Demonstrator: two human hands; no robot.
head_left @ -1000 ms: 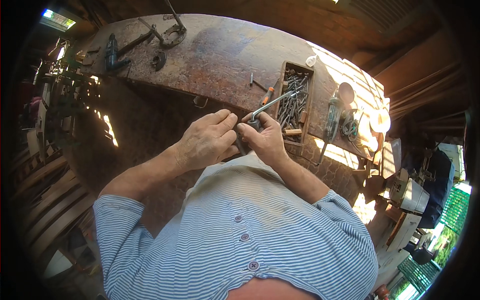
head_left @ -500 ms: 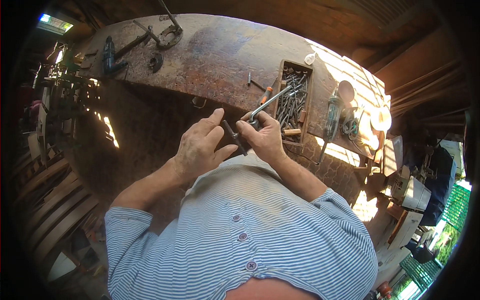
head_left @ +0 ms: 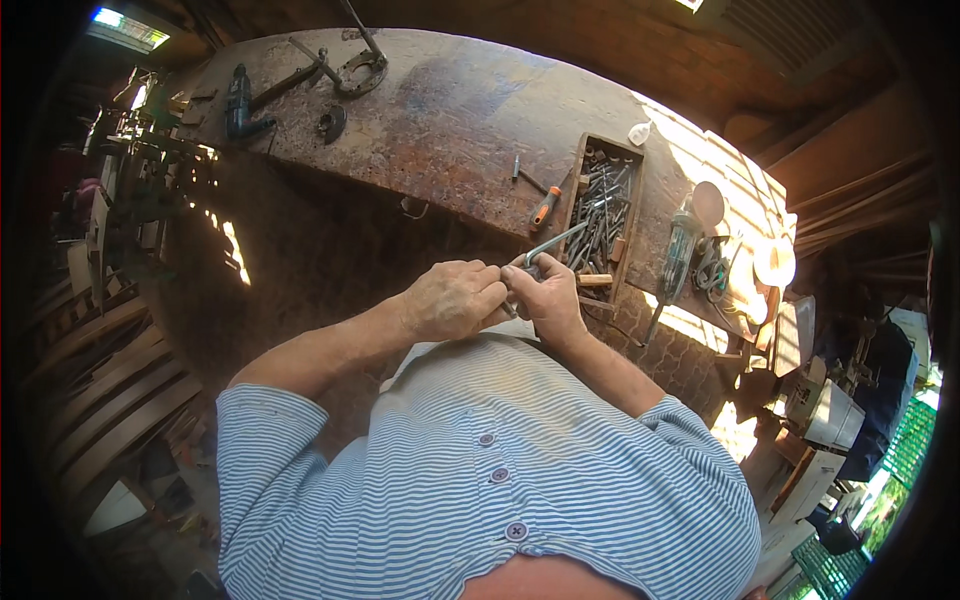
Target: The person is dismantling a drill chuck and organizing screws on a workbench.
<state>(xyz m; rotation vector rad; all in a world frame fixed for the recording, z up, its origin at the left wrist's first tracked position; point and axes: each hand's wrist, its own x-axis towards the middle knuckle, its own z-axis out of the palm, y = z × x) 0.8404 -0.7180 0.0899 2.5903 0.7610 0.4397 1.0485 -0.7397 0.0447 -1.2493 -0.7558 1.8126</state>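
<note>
My left hand and my right hand meet in front of my shirt, over the near edge of the workbench. Closed in my right hand is a bent, shiny metal wrench, its long arm pointing up and right toward the tool box. My left fingers are wrapped round the dark T-shaped metal tool, which they mostly hide; only a small end shows below. Just beyond my hands, a screwdriver with an orange and black handle lies on the bench.
A wooden box full of metal tools sits on the workbench, right of my hands. Farther right lies an angle grinder with its cable. A power drill and a round metal fitting lie at the far left.
My left hand has moved right and closed round the T-shaped tool, next to my right hand. The whole view has shifted slightly, and my right hand still holds the bent wrench.
</note>
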